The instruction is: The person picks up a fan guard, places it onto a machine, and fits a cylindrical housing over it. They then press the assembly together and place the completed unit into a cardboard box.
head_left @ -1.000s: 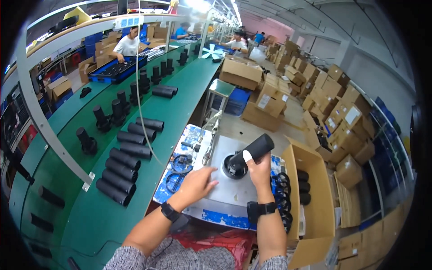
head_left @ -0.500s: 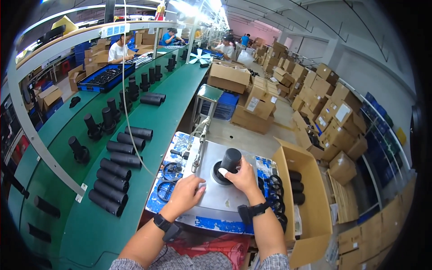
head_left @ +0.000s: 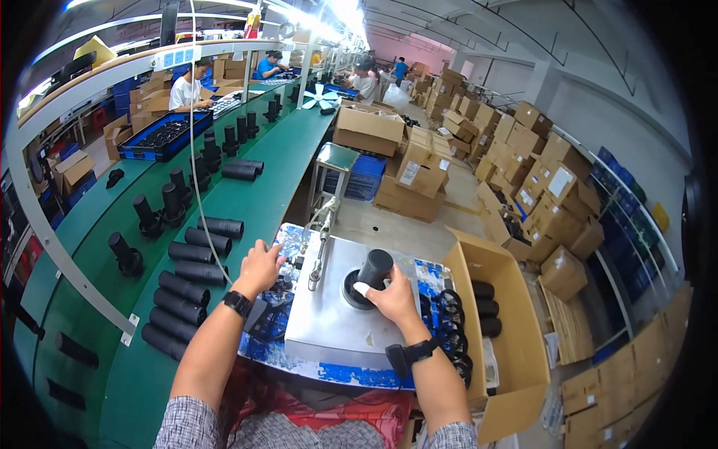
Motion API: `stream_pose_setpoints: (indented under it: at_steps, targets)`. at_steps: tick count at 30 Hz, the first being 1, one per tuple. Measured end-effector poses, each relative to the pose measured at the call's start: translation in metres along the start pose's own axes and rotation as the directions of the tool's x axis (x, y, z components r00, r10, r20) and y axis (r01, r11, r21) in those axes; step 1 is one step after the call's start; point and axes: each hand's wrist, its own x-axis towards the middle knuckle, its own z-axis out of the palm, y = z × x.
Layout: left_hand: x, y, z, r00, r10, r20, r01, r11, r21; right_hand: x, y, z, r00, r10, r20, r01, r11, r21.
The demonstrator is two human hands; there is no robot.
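My right hand [head_left: 393, 298] is closed around a black plastic tube [head_left: 378, 263], thumb in front and fingers behind. The tube leans slightly in the round black opening [head_left: 354, 288] on top of a metal box fixture [head_left: 329, 318]. My left hand [head_left: 258, 269] is raised at the fixture's left side, with fingers apart and slightly bent, holding nothing. Its fingertips are near a small black fitting [head_left: 298, 262] beside the metal toggle clamp [head_left: 318, 258]. I cannot tell whether they touch it.
Black tubes [head_left: 179, 288] lie in a row on the green bench [head_left: 258, 202]; flanged ones [head_left: 123, 254] stand behind them. On my right are black ring parts [head_left: 451, 318] and an open carton [head_left: 516, 359] holding tubes. A white hose [head_left: 196, 120] hangs over the bench. Co-workers sit farther along.
My left hand has moved left and away from me, from the front of the fixture toward its left side, with the fingers spreading. My right hand still holds the tube at the opening.
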Motion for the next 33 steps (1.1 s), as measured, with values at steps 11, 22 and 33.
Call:
stream_pose_setpoints:
  at_steps: [11,22,33]
  targets:
    - [0.007,-0.011,0.020,0.942,-0.138,0.307,0.149,0.989,-0.013,0.001,0.004,0.005,1.000,0.019,0.002,-0.019,0.999,0.042]
    - [0.007,-0.008,0.019,0.934,-0.157,0.320,0.177,0.984,-0.034,0.000,0.019,0.003,1.000,-0.012,0.011,0.011,0.998,0.061]
    - [0.020,-0.010,0.021,0.936,-0.162,0.313,0.168,0.986,0.010,-0.004,0.016,0.006,0.997,-0.047,-0.061,0.046,0.999,-0.014]
